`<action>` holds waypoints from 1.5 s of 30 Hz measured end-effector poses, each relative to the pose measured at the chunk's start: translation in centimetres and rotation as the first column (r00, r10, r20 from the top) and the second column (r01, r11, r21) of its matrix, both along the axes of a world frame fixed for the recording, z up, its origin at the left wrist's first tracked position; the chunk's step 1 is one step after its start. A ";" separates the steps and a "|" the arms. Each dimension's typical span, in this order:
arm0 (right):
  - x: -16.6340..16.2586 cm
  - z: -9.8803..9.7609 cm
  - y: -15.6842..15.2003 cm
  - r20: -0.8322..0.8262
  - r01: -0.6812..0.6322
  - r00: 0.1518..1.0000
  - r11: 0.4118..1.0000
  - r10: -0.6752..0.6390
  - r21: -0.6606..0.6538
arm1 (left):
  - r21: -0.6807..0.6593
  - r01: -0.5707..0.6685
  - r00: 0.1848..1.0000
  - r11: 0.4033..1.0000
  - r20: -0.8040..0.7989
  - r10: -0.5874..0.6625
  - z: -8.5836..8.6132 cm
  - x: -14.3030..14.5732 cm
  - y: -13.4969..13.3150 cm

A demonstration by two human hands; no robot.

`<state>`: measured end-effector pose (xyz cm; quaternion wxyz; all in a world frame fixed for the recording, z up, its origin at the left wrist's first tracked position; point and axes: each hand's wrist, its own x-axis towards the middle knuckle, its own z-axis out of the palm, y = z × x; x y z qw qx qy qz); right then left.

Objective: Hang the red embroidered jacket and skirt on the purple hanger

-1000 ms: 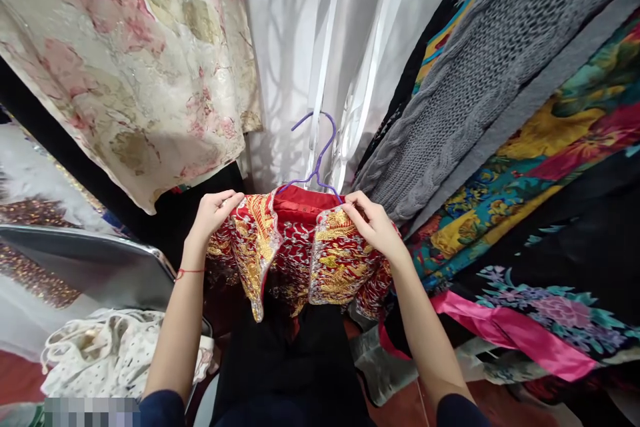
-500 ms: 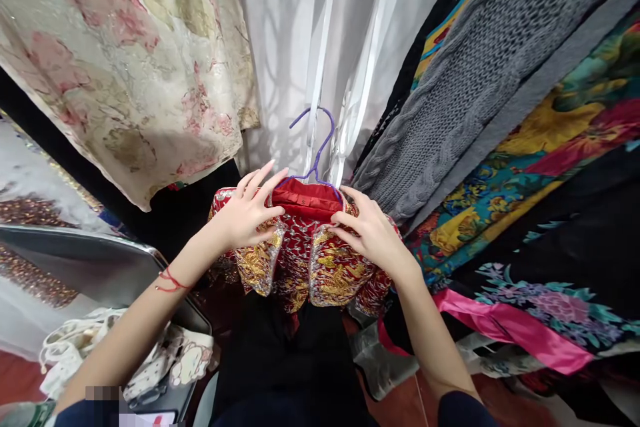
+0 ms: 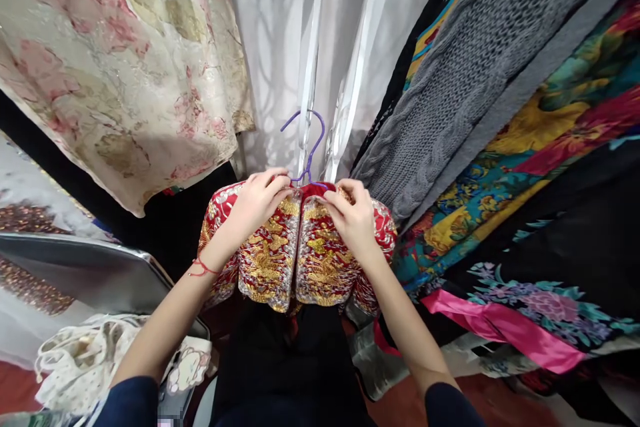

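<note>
A red jacket (image 3: 295,253) with gold and silver embroidery hangs on a purple hanger (image 3: 307,147) straight in front of me. Its two front panels lie closed edge to edge. My left hand (image 3: 257,203) pinches the left front edge just under the collar. My right hand (image 3: 350,217) pinches the right front edge at the same height. The fingertips of both hands nearly meet at the neckline, below the hanger's hook. A red thread is tied round my left wrist.
A cream floral garment (image 3: 120,67) hangs at upper left, white sheer fabric (image 3: 345,47) behind the hanger. A grey knit (image 3: 480,60), bright floral cloth (image 3: 550,147) and a pink ribbon (image 3: 505,330) crowd the right. A metal chair (image 3: 95,267) with a white bag (image 3: 80,360) stands lower left.
The jacket's front, held apart a second ago with the red lining showing, has been drawn closed. Both hands moved inward and up to the collar.
</note>
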<state>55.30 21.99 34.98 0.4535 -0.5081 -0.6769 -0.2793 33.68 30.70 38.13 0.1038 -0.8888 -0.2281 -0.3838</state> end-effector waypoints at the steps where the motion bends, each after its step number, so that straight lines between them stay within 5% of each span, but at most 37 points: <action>1: -0.1 -0.6 0.3 0.026 0.022 0.999 0.999 -0.021 -0.047 | 0.002 -0.004 1.000 1.000 -0.028 0.004 -0.7 -0.1 0.5; 4: 0.2 -1.9 0.6 0.053 -0.003 0.999 0.988 0.011 -0.155 | 0.027 -0.031 0.999 0.999 -0.043 0.032 -2.5 -0.7 0.9; 7: 0.7 -2.0 0.4 0.001 -0.160 0.987 0.970 0.163 -0.183 | 0.026 -0.032 0.997 0.999 0.078 0.030 -3.2 -1.1 0.0; 13: 1.8 -1.4 0.3 -0.229 -0.282 0.934 0.959 0.274 -0.002 | -0.149 0.097 0.971 0.984 0.232 -0.061 -1.6 -2.8 0.4; 16: 2.1 -1.6 0.9 -0.348 -0.261 0.894 0.959 0.282 0.106 | -0.280 -0.043 0.999 0.959 0.017 0.050 -1.5 -5.2 2.6; 19: 2.2 -1.7 1.4 -0.346 -0.304 0.891 0.952 0.294 0.026 | -0.324 -0.224 0.973 0.919 -0.134 0.190 -2.6 -7.3 3.6; 32: 2.0 -3.5 3.0 -0.416 -0.256 0.888 0.963 0.199 -0.087 | -0.193 -0.513 0.840 0.837 0.088 0.535 -5.9 -5.5 -0.3; 36: 1.6 -3.9 1.6 -0.319 -0.179 0.930 0.983 0.183 0.045 | -0.174 -0.444 0.850 0.879 0.228 0.474 -6.6 -5.0 -1.2; 38: 0.7 -6.3 -0.4 -0.316 -0.074 0.939 0.977 0.136 0.200 | -0.175 -0.358 0.836 0.917 0.377 0.398 -8.6 -4.8 -2.4; 40: -1.1 -10.7 -2.9 -0.452 -0.003 0.881 0.956 0.142 0.295 | -0.219 -0.295 0.736 0.930 0.568 0.367 -12.5 -4.5 -4.2; 41: -2.4 -13.5 -4.1 -0.581 -0.047 0.793 0.969 0.184 0.242 | -0.276 -0.269 0.653 0.923 0.652 0.386 -15.2 -4.3 -5.2; 42: -4.0 -16.4 -5.2 -0.752 -0.172 0.617 0.973 0.230 0.156 | -0.359 -0.231 0.561 0.904 0.710 0.426 -18.1 -4.0 -6.2; 43: -5.8 -19.4 -6.2 -0.907 -0.362 0.361 0.929 0.217 0.078 | -0.503 -0.152 0.480 0.851 0.715 0.509 -21.3 -3.6 -7.2; 45: -9.3 -24.9 -7.3 -0.974 -0.492 0.189 0.871 0.127 0.018 | -0.785 0.111 0.287 0.609 0.612 0.737 -27.5 -2.8 -8.9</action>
